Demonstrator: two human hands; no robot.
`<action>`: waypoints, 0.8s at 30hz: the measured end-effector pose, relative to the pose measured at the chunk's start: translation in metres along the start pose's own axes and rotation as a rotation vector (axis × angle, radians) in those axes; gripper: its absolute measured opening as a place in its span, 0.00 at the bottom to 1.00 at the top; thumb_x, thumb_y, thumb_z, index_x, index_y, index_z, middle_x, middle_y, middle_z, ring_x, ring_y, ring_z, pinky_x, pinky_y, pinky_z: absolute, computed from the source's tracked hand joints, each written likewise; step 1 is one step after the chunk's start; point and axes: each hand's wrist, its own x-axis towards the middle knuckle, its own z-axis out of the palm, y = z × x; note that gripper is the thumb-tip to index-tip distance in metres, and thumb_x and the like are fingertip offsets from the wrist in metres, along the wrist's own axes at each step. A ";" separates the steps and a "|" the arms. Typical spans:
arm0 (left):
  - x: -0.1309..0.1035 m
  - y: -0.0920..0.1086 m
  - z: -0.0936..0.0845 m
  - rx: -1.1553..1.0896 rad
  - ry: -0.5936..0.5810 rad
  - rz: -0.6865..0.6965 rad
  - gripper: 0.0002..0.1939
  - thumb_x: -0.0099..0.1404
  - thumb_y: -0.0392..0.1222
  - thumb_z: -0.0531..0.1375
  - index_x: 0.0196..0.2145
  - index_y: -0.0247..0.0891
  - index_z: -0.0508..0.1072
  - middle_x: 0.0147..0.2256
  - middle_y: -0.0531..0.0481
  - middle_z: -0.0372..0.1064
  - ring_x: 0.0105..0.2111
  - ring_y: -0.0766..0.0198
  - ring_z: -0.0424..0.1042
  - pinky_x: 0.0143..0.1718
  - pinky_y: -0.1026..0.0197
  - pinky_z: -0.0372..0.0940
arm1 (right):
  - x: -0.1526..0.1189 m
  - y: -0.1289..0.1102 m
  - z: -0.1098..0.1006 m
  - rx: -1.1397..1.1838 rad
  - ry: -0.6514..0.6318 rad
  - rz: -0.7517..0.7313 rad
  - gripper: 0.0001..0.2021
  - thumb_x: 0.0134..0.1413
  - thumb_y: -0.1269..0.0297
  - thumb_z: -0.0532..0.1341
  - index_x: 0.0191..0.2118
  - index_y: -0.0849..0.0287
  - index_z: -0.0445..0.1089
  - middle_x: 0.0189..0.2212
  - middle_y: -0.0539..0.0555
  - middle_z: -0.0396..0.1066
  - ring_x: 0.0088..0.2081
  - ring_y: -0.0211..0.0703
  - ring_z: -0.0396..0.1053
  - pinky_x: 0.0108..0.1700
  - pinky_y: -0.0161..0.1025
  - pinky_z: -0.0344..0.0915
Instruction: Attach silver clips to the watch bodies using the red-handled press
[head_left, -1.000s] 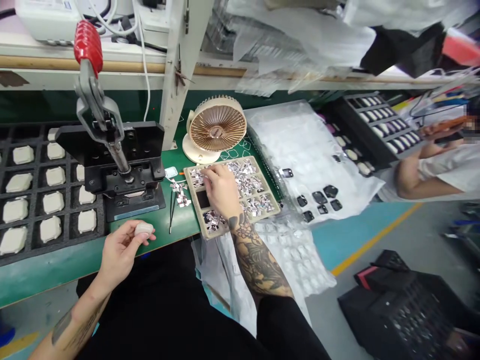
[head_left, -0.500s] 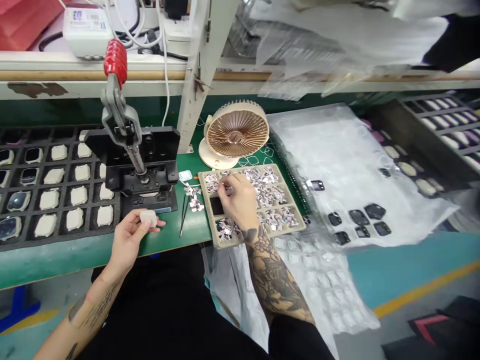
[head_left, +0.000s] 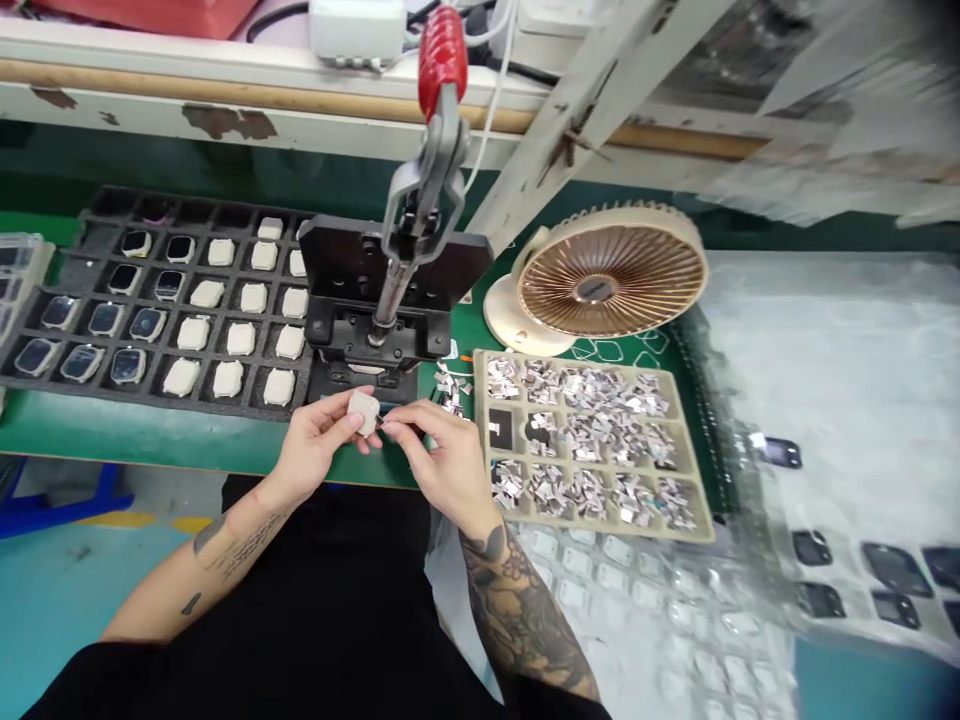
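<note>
My left hand (head_left: 319, 440) grips a small cream watch case (head_left: 364, 412) between thumb and fingers, in front of the press. At the case's right edge, my right hand (head_left: 442, 455) pinches a small dark piece, too small to name. Close behind both hands stands the black toggle press (head_left: 379, 335) with its red handle (head_left: 442, 60). To the right, a beige compartment tray (head_left: 600, 525) holds many small silvery pieces. More cream watch cases (head_left: 241, 338) sit in the black foam tray (head_left: 247, 400) on the left, some with dark screens facing up.
A cream desk fan (head_left: 611, 275) stands behind the compartment tray. Loose small pieces (head_left: 452, 385) lie between press and tray. Plastic sheeting with dark frames (head_left: 896, 570) covers the right side. A white post (head_left: 570, 130) rises behind the press.
My right hand has left the compartment tray and come left to the watch case in my left hand. The view has turned left. My left hand still holds the case.
</note>
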 end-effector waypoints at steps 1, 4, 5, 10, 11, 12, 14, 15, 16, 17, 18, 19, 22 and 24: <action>-0.001 0.000 -0.002 0.000 0.002 0.011 0.27 0.68 0.49 0.75 0.59 0.32 0.80 0.37 0.43 0.83 0.32 0.58 0.82 0.34 0.60 0.76 | 0.002 0.000 -0.001 -0.003 -0.025 -0.009 0.08 0.74 0.64 0.63 0.41 0.53 0.80 0.37 0.51 0.82 0.40 0.43 0.79 0.46 0.42 0.73; -0.002 0.002 -0.007 0.009 -0.004 0.039 0.23 0.67 0.48 0.75 0.54 0.33 0.80 0.37 0.43 0.84 0.31 0.58 0.82 0.32 0.60 0.75 | 0.006 -0.002 -0.004 0.002 -0.094 -0.013 0.08 0.74 0.63 0.64 0.41 0.53 0.80 0.37 0.51 0.81 0.39 0.43 0.78 0.45 0.41 0.72; -0.002 0.003 -0.008 0.022 -0.007 0.040 0.23 0.67 0.48 0.75 0.54 0.32 0.81 0.37 0.43 0.84 0.31 0.59 0.82 0.31 0.61 0.75 | 0.007 -0.002 -0.005 0.014 -0.120 -0.004 0.08 0.74 0.63 0.64 0.41 0.53 0.81 0.37 0.51 0.81 0.38 0.42 0.77 0.45 0.41 0.71; -0.002 0.007 -0.012 0.072 -0.010 0.038 0.28 0.69 0.48 0.74 0.61 0.30 0.81 0.33 0.44 0.83 0.28 0.62 0.79 0.32 0.61 0.74 | 0.009 0.001 0.001 0.080 -0.101 0.090 0.07 0.71 0.61 0.67 0.38 0.54 0.80 0.36 0.50 0.82 0.38 0.42 0.78 0.45 0.40 0.71; -0.002 0.007 -0.011 0.073 -0.006 0.045 0.28 0.69 0.48 0.74 0.61 0.30 0.81 0.32 0.44 0.83 0.28 0.62 0.79 0.32 0.61 0.74 | 0.008 0.001 0.004 0.091 -0.082 0.105 0.08 0.71 0.61 0.68 0.37 0.54 0.80 0.35 0.50 0.81 0.37 0.42 0.77 0.44 0.40 0.71; -0.002 0.008 -0.011 0.074 0.002 0.053 0.28 0.69 0.48 0.74 0.61 0.31 0.82 0.32 0.44 0.83 0.28 0.62 0.79 0.32 0.61 0.75 | 0.008 0.001 0.006 0.102 -0.068 0.115 0.08 0.70 0.60 0.68 0.37 0.54 0.80 0.34 0.50 0.81 0.36 0.42 0.76 0.43 0.40 0.70; -0.002 0.007 -0.009 0.083 0.032 0.070 0.27 0.68 0.47 0.75 0.60 0.32 0.83 0.34 0.44 0.84 0.29 0.62 0.79 0.32 0.60 0.75 | 0.005 0.000 0.011 0.119 -0.041 0.117 0.09 0.70 0.60 0.68 0.36 0.54 0.79 0.33 0.50 0.80 0.35 0.41 0.75 0.42 0.40 0.69; -0.003 0.007 -0.009 0.090 0.047 0.079 0.26 0.67 0.47 0.75 0.59 0.33 0.83 0.35 0.44 0.84 0.29 0.61 0.79 0.32 0.60 0.76 | 0.003 0.000 0.014 0.122 -0.020 0.112 0.09 0.70 0.60 0.68 0.36 0.54 0.79 0.33 0.50 0.79 0.34 0.41 0.74 0.41 0.40 0.69; -0.003 0.006 -0.008 0.096 0.061 0.087 0.26 0.67 0.47 0.75 0.59 0.34 0.84 0.36 0.44 0.84 0.29 0.61 0.79 0.33 0.60 0.76 | 0.002 -0.001 0.016 0.121 0.003 0.108 0.09 0.70 0.59 0.68 0.36 0.54 0.79 0.32 0.50 0.78 0.34 0.40 0.73 0.41 0.40 0.69; -0.003 0.005 -0.008 0.100 0.071 0.095 0.26 0.67 0.47 0.75 0.59 0.34 0.84 0.36 0.44 0.84 0.29 0.62 0.79 0.33 0.60 0.76 | 0.000 -0.001 0.017 0.118 0.023 0.109 0.10 0.70 0.59 0.68 0.35 0.54 0.78 0.32 0.50 0.78 0.33 0.40 0.72 0.40 0.40 0.68; -0.003 0.005 -0.009 0.101 0.074 0.101 0.26 0.67 0.47 0.75 0.59 0.34 0.84 0.35 0.45 0.84 0.29 0.62 0.79 0.33 0.60 0.76 | -0.001 0.000 0.019 0.117 0.036 0.114 0.10 0.71 0.59 0.67 0.35 0.54 0.78 0.31 0.50 0.77 0.33 0.40 0.71 0.40 0.40 0.68; -0.004 0.004 -0.009 0.102 0.070 0.104 0.26 0.68 0.47 0.75 0.60 0.34 0.83 0.35 0.45 0.83 0.29 0.62 0.79 0.33 0.60 0.76 | -0.002 0.000 0.020 0.121 0.037 0.125 0.10 0.71 0.59 0.67 0.35 0.54 0.77 0.31 0.50 0.76 0.33 0.40 0.71 0.40 0.40 0.67; -0.005 0.002 -0.012 0.103 0.046 0.108 0.25 0.69 0.46 0.74 0.60 0.34 0.83 0.33 0.45 0.83 0.28 0.63 0.78 0.32 0.61 0.75 | -0.003 0.003 0.021 0.148 -0.001 0.153 0.10 0.71 0.58 0.67 0.36 0.54 0.77 0.31 0.49 0.76 0.33 0.40 0.70 0.40 0.40 0.67; -0.006 0.000 -0.012 0.108 0.050 0.121 0.25 0.68 0.46 0.74 0.59 0.34 0.84 0.35 0.45 0.83 0.29 0.63 0.79 0.32 0.61 0.75 | -0.004 0.004 0.022 0.149 0.000 0.154 0.10 0.71 0.58 0.67 0.35 0.55 0.77 0.31 0.49 0.76 0.33 0.39 0.70 0.40 0.40 0.67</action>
